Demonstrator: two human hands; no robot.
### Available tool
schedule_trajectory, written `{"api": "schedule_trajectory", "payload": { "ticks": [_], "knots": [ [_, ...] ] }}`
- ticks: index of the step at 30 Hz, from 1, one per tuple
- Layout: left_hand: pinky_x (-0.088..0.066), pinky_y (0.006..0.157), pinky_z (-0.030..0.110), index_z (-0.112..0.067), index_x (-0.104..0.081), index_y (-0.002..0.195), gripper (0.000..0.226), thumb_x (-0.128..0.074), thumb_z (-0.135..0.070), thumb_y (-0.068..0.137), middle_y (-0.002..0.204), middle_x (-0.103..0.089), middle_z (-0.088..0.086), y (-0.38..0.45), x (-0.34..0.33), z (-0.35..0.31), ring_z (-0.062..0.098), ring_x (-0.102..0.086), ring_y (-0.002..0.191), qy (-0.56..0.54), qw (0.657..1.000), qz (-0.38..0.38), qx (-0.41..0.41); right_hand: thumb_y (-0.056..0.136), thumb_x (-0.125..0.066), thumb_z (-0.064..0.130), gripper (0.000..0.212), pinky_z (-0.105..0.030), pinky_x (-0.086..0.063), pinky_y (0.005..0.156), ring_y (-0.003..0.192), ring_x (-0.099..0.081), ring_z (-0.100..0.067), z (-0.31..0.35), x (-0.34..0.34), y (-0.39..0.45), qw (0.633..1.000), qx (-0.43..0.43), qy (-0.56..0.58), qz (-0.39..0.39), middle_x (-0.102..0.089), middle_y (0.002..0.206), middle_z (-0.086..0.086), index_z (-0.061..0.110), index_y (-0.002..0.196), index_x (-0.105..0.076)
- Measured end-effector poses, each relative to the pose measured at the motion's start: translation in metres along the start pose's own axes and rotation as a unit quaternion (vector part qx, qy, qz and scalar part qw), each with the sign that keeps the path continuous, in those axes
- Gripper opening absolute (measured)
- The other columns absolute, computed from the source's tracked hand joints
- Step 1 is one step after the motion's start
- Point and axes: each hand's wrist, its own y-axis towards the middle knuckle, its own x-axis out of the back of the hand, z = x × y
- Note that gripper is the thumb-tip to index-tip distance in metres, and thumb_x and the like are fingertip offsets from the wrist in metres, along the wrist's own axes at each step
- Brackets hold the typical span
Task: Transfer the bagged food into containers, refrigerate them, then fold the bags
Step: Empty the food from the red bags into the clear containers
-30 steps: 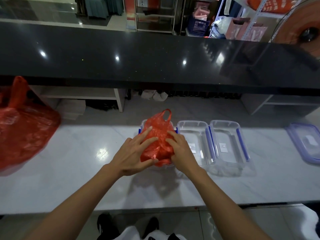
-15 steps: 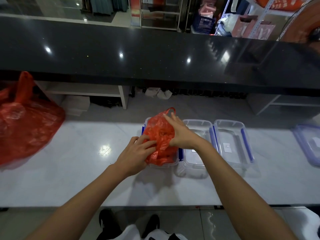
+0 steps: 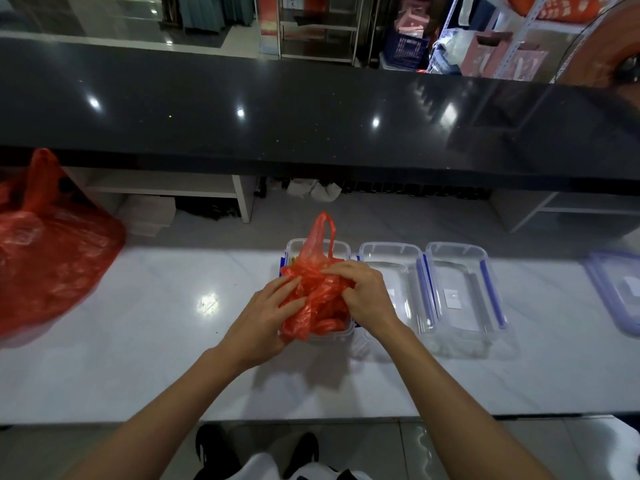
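A small red plastic bag (image 3: 317, 292) sits in a clear container (image 3: 341, 249) with blue clips on the white counter. One bag handle stands up over the container's far end. My left hand (image 3: 265, 317) grips the bag's near left side. My right hand (image 3: 363, 294) pinches the crumpled plastic on the bag's right. A bit of yellowish food shows in the container's far left corner. Two more clear containers stand right of it, the nearer container (image 3: 391, 271) and the farther container (image 3: 460, 289), both holding nothing.
A large red bag (image 3: 48, 251) stands at the counter's left end. A blue-rimmed lid (image 3: 620, 289) lies at the far right. A raised black counter (image 3: 311, 116) runs across the back. The white counter's front edge (image 3: 311, 415) is near my body.
My right hand came back from the bag's far top to its right side. The bag is now flatter and more spread out, and its handle stands up behind my hands.
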Motion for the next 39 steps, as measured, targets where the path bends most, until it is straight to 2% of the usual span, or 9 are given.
{"api": "schedule_trajectory", "payload": {
  "ticks": [6, 12, 17, 20, 22, 25, 28, 32, 39],
  "knots": [
    [-0.053, 0.1, 0.049, -0.016, -0.065, 0.132, 0.051, -0.052, -0.041, 0.089, 0.136, -0.062, 0.007, 0.027, 0.016, -0.008, 0.031, -0.055, 0.126, -0.083, 0.994, -0.067, 0.016, 0.082, -0.05, -0.015, 0.053, -0.032, -0.048, 0.1, 0.109, -0.053, -0.007, 0.022, 0.024, 0.025, 0.999, 0.027, -0.017, -0.034, -0.059, 0.11, 0.016, 0.02, 0.111, -0.076],
    [-0.051, 0.101, 0.043, -0.019, -0.071, 0.125, 0.043, -0.063, -0.035, 0.086, 0.132, -0.065, 0.001, 0.047, 0.032, -0.005, 0.025, -0.057, 0.123, -0.117, 0.987, -0.08, 0.076, 0.082, -0.052, -0.008, 0.048, -0.041, -0.047, 0.107, 0.117, -0.056, -0.014, 0.026, 0.034, 0.038, 0.999, 0.027, -0.026, -0.026, -0.066, 0.122, 0.0, 0.016, 0.119, -0.072],
    [-0.051, 0.1, 0.043, -0.024, -0.073, 0.122, 0.034, -0.07, -0.021, 0.089, 0.127, -0.069, -0.007, 0.051, 0.032, -0.003, 0.019, -0.057, 0.119, -0.108, 0.984, -0.073, 0.124, 0.089, -0.061, 0.04, 0.058, -0.044, -0.034, 0.117, 0.136, -0.041, -0.013, 0.018, 0.029, 0.008, 0.997, 0.002, -0.039, 0.065, -0.048, 0.15, 0.006, 0.029, 0.145, -0.049],
    [-0.051, 0.098, 0.042, -0.025, -0.076, 0.115, 0.033, -0.06, -0.025, 0.086, 0.122, -0.072, -0.008, 0.054, 0.035, -0.006, 0.019, -0.059, 0.115, -0.117, 0.98, -0.071, 0.141, 0.081, -0.069, 0.063, 0.091, -0.035, -0.019, 0.12, 0.149, -0.022, -0.012, 0.011, 0.015, -0.015, 0.993, 0.005, -0.072, 0.097, -0.022, 0.164, 0.008, 0.035, 0.156, -0.024],
    [-0.052, 0.096, 0.043, -0.024, -0.077, 0.111, 0.032, -0.058, -0.023, 0.085, 0.117, -0.073, -0.007, 0.057, 0.036, -0.009, 0.02, -0.061, 0.11, -0.119, 0.98, -0.068, 0.143, 0.081, -0.076, 0.052, 0.096, -0.039, -0.019, 0.122, 0.151, -0.019, -0.016, -0.001, 0.0, -0.023, 0.992, 0.02, -0.097, 0.075, -0.017, 0.166, 0.006, 0.032, 0.157, -0.021],
    [-0.053, 0.089, 0.044, -0.026, -0.078, 0.102, 0.02, -0.064, -0.02, 0.089, 0.108, -0.075, -0.008, 0.06, 0.037, -0.011, 0.018, -0.062, 0.098, -0.133, 0.98, -0.078, 0.127, 0.083, -0.078, 0.021, 0.083, -0.05, -0.034, 0.117, 0.145, -0.034, -0.023, -0.009, -0.01, -0.021, 0.995, 0.037, -0.097, 0.006, -0.032, 0.161, 0.0, 0.025, 0.153, -0.034],
    [-0.054, 0.086, 0.044, -0.029, -0.077, 0.099, 0.016, -0.066, -0.024, 0.09, 0.104, -0.075, -0.011, 0.064, 0.043, -0.011, 0.015, -0.062, 0.097, -0.157, 0.976, -0.092, 0.121, 0.083, -0.074, 0.008, 0.074, -0.044, -0.035, 0.116, 0.141, -0.04, -0.024, -0.002, -0.004, -0.011, 0.994, 0.049, -0.091, -0.031, -0.043, 0.155, -0.004, 0.022, 0.149, -0.044],
    [-0.055, 0.087, 0.045, -0.025, -0.077, 0.104, 0.022, -0.066, -0.029, 0.085, 0.108, -0.075, -0.008, 0.066, 0.051, -0.012, 0.019, -0.063, 0.101, -0.159, 0.974, -0.114, 0.117, 0.083, -0.07, 0.006, 0.071, -0.035, -0.028, 0.116, 0.142, -0.038, -0.024, 0.007, 0.006, 0.003, 0.993, 0.063, -0.098, -0.017, -0.045, 0.153, -0.005, 0.022, 0.148, -0.047],
    [-0.053, 0.094, 0.049, -0.022, -0.073, 0.118, 0.027, -0.068, -0.026, 0.092, 0.117, -0.073, -0.002, 0.063, 0.058, -0.013, 0.02, -0.062, 0.11, -0.175, 0.97, -0.116, 0.122, 0.086, -0.068, 0.015, 0.067, -0.045, -0.034, 0.117, 0.14, -0.04, -0.021, 0.013, 0.017, 0.013, 0.996, 0.043, -0.076, 0.016, -0.045, 0.154, 0.003, 0.03, 0.147, -0.047]
  ]
}}
